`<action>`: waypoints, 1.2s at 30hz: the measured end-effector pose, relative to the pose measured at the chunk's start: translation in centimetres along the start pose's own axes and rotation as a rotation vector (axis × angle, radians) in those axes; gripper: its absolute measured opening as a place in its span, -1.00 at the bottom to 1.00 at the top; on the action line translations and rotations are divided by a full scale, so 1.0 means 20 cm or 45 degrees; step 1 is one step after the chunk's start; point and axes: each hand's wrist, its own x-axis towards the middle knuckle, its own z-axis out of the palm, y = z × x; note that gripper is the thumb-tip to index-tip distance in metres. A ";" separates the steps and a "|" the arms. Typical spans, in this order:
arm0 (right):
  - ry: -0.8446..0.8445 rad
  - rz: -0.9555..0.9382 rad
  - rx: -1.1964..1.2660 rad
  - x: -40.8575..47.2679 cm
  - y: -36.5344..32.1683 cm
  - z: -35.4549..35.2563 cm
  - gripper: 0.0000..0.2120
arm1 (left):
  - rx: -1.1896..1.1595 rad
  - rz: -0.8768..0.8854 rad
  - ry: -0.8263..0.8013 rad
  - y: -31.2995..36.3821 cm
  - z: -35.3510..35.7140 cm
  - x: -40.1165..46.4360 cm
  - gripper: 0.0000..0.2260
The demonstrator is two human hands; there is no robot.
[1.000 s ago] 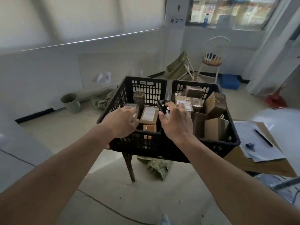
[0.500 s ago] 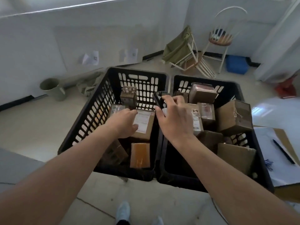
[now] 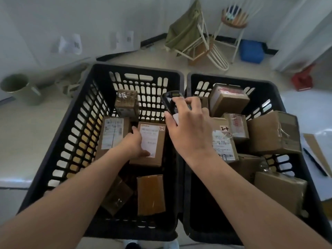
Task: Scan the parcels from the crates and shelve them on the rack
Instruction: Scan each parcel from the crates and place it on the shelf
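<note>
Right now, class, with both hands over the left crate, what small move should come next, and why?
Probably tip the scanner down at the label of the parcel. The right hand holds the scanner just above it, the left hand steadies that parcel in the left crate, and its label faces up.

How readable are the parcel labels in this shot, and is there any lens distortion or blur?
Head view: wide-angle bending bows the black plastic crates outward; daylight through the slots leaves the crate floors dark; the label on the brown cardboard parcel under the left hand is soft, print unreadable; only a handwritten corner mark shows.
</note>
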 end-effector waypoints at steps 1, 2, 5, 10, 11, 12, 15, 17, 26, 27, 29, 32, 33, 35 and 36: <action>-0.003 0.000 0.003 0.01 0.00 0.00 -0.52 | -0.016 -0.032 -0.009 0.00 0.02 0.01 0.21; -0.005 0.000 0.011 0.01 0.00 0.01 -0.52 | -0.033 -0.055 -0.006 0.00 0.03 0.02 0.20; -0.017 -0.008 0.022 0.02 0.00 0.02 -0.52 | -0.097 -0.086 0.008 0.03 0.05 0.05 0.06; -0.010 -0.010 0.034 0.03 0.03 0.02 -0.51 | -0.244 -0.160 0.027 0.09 0.10 0.05 -0.14; -0.006 -0.011 0.035 0.03 0.04 0.02 -0.51 | -0.281 -0.195 0.019 0.09 0.10 0.05 -0.16; -0.005 -0.012 0.033 0.03 0.05 0.02 -0.51 | -0.319 -0.224 0.009 0.09 0.11 0.05 -0.19; 0.006 -0.012 0.030 0.02 0.07 0.02 -0.52 | -0.529 -0.251 0.047 0.05 0.12 0.09 -0.28; 0.008 -0.014 0.044 0.00 0.07 0.03 -0.53 | -0.727 -0.243 0.106 0.03 0.13 0.10 -0.33; -0.018 -0.027 0.056 -0.05 0.08 0.01 -0.53 | -1.266 -0.227 -0.125 -0.08 0.18 0.06 -0.02; -0.019 -0.031 0.057 -0.06 0.07 0.00 -0.53 | -1.292 -0.235 -0.155 -0.08 0.19 0.05 0.02; -0.025 -0.036 0.059 -0.07 0.07 0.00 -0.53 | -1.310 -0.252 -0.192 -0.08 0.19 0.04 0.04; -0.035 -0.039 0.061 -0.10 0.07 0.01 -0.53 | -1.341 -0.255 -0.234 -0.07 0.18 0.02 0.06; -0.039 -0.037 0.066 -0.11 0.07 0.01 -0.53 | -1.332 -0.246 -0.229 -0.07 0.17 0.01 0.04; -0.052 -0.025 0.091 -0.12 0.06 0.00 -0.53 | -1.294 -0.235 -0.183 -0.06 0.15 -0.02 -0.03; -0.063 -0.018 0.100 -0.13 0.06 -0.01 -0.53 | -1.274 -0.232 -0.148 -0.05 0.14 -0.03 -0.08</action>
